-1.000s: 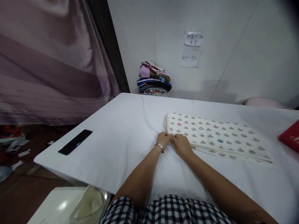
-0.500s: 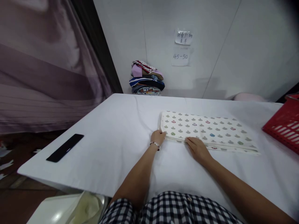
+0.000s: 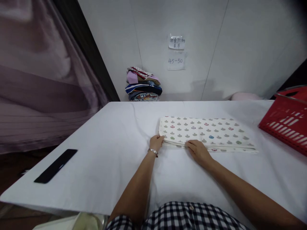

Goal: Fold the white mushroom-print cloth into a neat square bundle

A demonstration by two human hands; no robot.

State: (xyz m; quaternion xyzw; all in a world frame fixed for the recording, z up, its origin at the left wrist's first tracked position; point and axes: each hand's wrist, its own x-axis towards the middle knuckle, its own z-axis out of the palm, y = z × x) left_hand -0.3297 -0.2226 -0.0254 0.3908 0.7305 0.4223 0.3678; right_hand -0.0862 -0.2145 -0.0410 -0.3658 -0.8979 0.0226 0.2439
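A folded cream cloth with grey, red, blue and green printed motifs lies flat in a long strip on the white-covered table. My left hand pinches its near left corner, thumb on top and the other fingers partly hidden; a bracelet circles that wrist. Along the near edge, right of the left hand, my right hand has its fingers closed on the cloth's layered edge. Several layers show along the near side, slightly offset toward the right end.
A red plastic basket stands at the table's right. On the left lies a flat black object. Behind the far edge rises a stack of folded fabrics, under paper signs on the wall. A pinkish curtain hangs at left.
The camera view has turned slightly, so the whole scene sits further left. Both hands keep their hold on the same places of the cloth, with no clear movement of it.
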